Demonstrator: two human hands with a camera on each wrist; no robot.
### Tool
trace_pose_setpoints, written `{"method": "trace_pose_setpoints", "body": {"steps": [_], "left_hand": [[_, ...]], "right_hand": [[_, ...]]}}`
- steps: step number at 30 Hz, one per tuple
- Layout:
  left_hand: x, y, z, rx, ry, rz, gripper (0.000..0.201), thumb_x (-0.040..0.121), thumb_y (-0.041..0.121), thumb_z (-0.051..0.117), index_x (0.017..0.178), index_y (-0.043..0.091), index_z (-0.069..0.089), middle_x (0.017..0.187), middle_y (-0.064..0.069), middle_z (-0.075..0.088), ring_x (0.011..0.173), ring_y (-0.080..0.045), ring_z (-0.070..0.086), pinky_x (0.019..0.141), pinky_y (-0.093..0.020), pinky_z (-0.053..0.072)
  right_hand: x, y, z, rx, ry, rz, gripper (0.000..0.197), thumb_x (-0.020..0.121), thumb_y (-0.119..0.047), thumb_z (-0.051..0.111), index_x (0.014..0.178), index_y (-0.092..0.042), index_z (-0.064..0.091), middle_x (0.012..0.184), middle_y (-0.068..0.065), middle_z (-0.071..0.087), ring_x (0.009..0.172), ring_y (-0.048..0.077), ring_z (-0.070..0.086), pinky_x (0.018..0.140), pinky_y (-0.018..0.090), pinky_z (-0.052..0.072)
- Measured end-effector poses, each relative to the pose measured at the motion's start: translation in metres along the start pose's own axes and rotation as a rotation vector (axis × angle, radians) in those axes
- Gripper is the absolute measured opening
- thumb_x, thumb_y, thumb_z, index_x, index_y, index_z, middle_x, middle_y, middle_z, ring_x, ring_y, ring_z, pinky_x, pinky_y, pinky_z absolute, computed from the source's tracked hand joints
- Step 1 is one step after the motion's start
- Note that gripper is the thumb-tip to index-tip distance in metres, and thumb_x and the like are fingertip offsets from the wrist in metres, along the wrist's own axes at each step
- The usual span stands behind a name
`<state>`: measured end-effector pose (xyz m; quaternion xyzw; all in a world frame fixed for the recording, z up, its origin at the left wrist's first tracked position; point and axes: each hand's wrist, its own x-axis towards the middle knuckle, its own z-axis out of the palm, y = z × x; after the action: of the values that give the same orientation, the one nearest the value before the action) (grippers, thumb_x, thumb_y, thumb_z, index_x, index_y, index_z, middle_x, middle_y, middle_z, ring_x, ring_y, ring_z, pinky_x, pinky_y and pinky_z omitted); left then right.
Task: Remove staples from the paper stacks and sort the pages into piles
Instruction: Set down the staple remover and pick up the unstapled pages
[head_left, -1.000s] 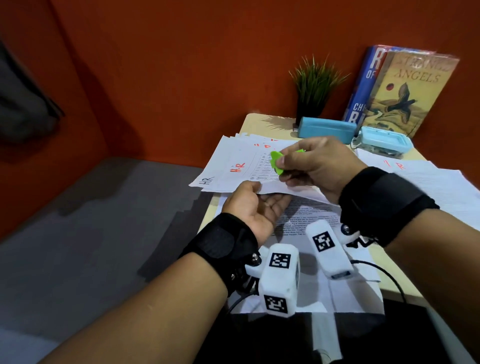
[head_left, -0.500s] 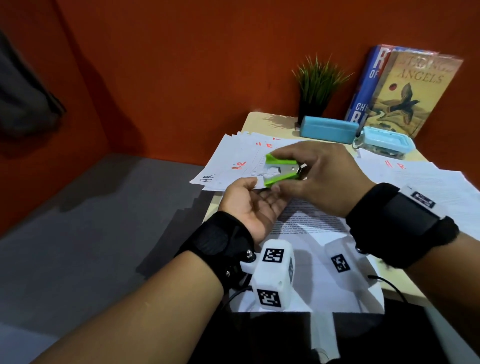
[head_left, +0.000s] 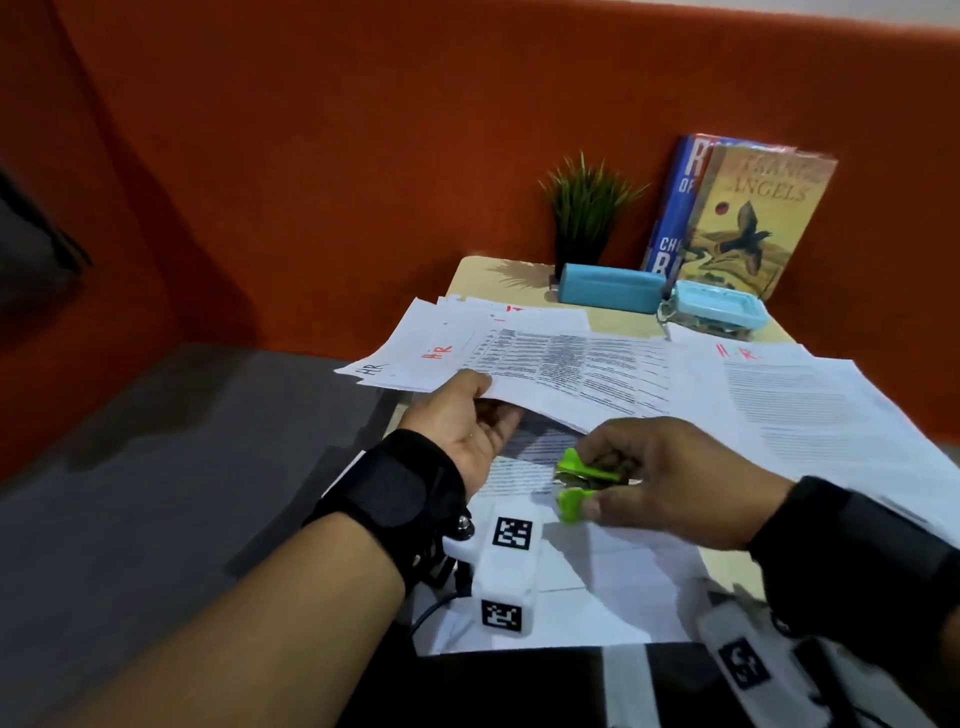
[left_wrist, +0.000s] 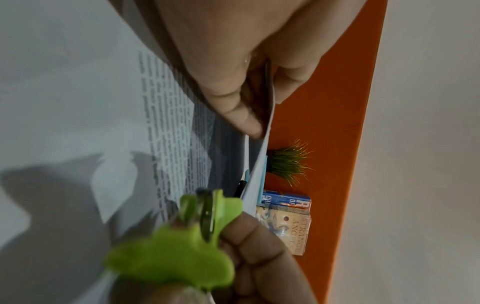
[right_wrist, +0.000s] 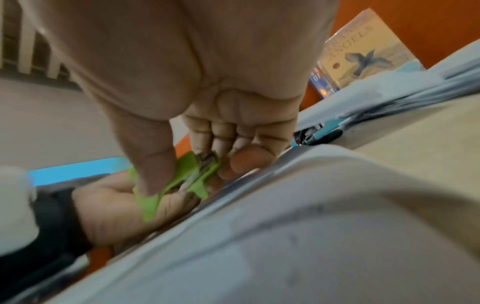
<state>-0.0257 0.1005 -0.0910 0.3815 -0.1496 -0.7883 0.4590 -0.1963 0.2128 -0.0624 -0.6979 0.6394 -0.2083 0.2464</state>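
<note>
Left hand (head_left: 465, 423): I see fingers pinching lifted sheet (head_left: 571, 374) by its edge. Right hand (head_left: 670, 480) grips green remover (head_left: 579, 486), just above papers on surface (head_left: 483, 275).

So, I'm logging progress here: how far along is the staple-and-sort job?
Partly done: loose pages marked HR already lie fanned out. In hand: the left hand holds a printed sheet; the right hand grips the green staple remover. Left: other papers, staples not discernible.

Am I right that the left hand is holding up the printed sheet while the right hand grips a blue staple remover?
Not quite: the staple remover is green, as the head view shows. The left hand does hold up the printed sheet, and the right hand grips the remover.
</note>
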Motion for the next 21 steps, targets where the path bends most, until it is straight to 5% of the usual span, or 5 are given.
{"method": "trace_pose_setpoints", "body": {"steps": [7, 11, 14, 18, 21], "left_hand": [[0.008, 0.010, 0.012, 0.132, 0.074, 0.042, 0.011, 0.102, 0.004, 0.054, 0.092, 0.004, 0.051, 0.090, -0.011, 0.050, 0.067, -0.018, 0.049, 0.039, -0.015, 0.048], [0.009, 0.023, 0.019, 0.074, -0.025, 0.104, 0.007, 0.100, 0.002, 0.054, 0.102, 0.006, 0.059, 0.092, -0.010, 0.066, 0.064, -0.016, 0.059, 0.040, -0.016, 0.047], [0.001, 0.034, 0.029, 0.021, -0.164, 0.135, 0.013, 0.099, 0.003, 0.052, 0.109, 0.007, 0.061, 0.092, -0.009, 0.070, 0.055, -0.011, 0.065, 0.041, -0.015, 0.048], [-0.016, 0.051, 0.050, -0.029, -0.336, 0.094, 0.010, 0.100, 0.007, 0.051, 0.105, 0.003, 0.058, 0.085, -0.008, 0.069, 0.050, -0.009, 0.063, 0.044, -0.013, 0.049], [-0.024, 0.063, 0.066, -0.047, -0.409, 0.103, 0.016, 0.100, 0.008, 0.049, 0.108, 0.002, 0.061, 0.082, -0.007, 0.070, 0.053, -0.007, 0.063, 0.054, -0.012, 0.051]], "right_hand": [[-0.014, -0.011, -0.008, -0.615, -0.022, -0.088, 0.050, 0.073, -0.068, 0.064, 0.097, -0.024, 0.064, 0.090, -0.009, 0.065, 0.080, 0.013, 0.058, 0.073, 0.033, 0.050], [-0.010, -0.021, -0.063, -0.333, 0.370, -0.031, 0.035, 0.073, -0.061, 0.069, 0.075, -0.026, 0.071, 0.069, -0.014, 0.067, 0.066, -0.001, 0.060, 0.059, 0.014, 0.045], [0.025, -0.010, -0.105, -0.115, 0.537, 0.069, 0.031, 0.079, -0.048, 0.074, 0.070, -0.019, 0.071, 0.064, -0.007, 0.064, 0.058, 0.006, 0.055, 0.056, 0.026, 0.044], [0.076, 0.015, -0.135, -0.168, 0.303, 0.325, 0.061, 0.073, -0.077, 0.058, 0.103, -0.026, 0.071, 0.091, -0.003, 0.067, 0.085, 0.020, 0.063, 0.072, 0.033, 0.050], [0.092, 0.025, -0.134, 0.251, 0.113, 0.478, 0.094, 0.057, -0.088, 0.057, 0.120, -0.019, 0.062, 0.110, 0.010, 0.068, 0.094, 0.026, 0.068, 0.085, 0.039, 0.050]]}}
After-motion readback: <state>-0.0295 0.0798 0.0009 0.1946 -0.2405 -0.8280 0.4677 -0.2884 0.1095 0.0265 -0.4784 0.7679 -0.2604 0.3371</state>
